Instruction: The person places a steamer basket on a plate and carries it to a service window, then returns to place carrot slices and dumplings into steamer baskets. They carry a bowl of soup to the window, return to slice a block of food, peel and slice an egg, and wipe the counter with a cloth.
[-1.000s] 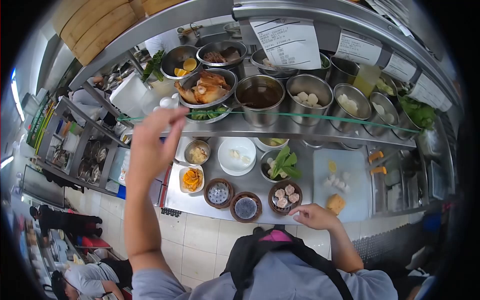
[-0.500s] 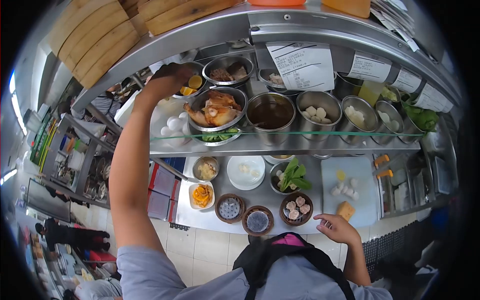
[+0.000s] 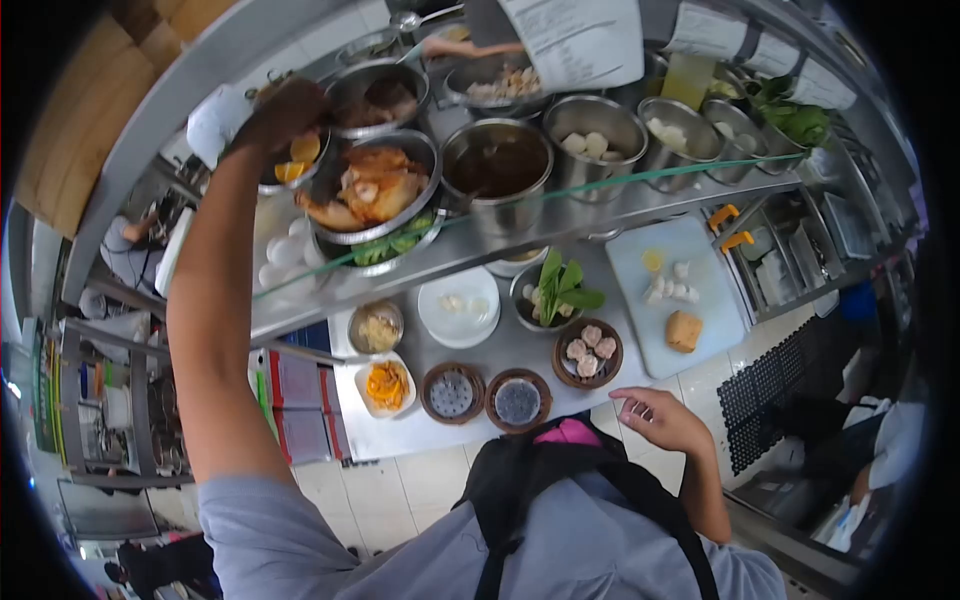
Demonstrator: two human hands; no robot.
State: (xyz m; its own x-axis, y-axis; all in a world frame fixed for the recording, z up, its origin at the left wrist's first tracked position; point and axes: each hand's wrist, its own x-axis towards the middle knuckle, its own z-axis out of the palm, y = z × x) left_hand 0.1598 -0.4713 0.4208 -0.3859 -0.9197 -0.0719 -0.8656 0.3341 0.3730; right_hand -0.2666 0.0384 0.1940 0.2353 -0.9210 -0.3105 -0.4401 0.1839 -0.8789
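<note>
My left hand [image 3: 285, 112] is stretched over the upper shelf, dark against the background, beside a steel bowl with cut orange pieces [image 3: 290, 172]. Its fingers are too dark to make out. Under my forearm's right side sits a bowl of roast chicken [image 3: 372, 188]. Low at the counter's front edge, my right hand [image 3: 665, 420] holds nothing, its fingers loosely curled and apart. Nearest to it is a small round steamer with several dumplings [image 3: 590, 355]. Two other small steamers [image 3: 453, 393] without dumplings stand to the left of that one.
A glass edge [image 3: 520, 190] runs along the shelf, above the steel counter [image 3: 440, 432]. Steel pots, one with brown sauce [image 3: 497, 160], line the shelf. A white cutting board [image 3: 640, 270] carries a yellow block [image 3: 684, 332]. Paper tickets [image 3: 580, 40] hang above. Another person's hand [image 3: 450, 47] shows behind.
The view has tilted and shifted, so the shelf and counter appear higher and turned. My left hand stays by the orange pieces. Another person's hand has come into sight behind the shelf.
</note>
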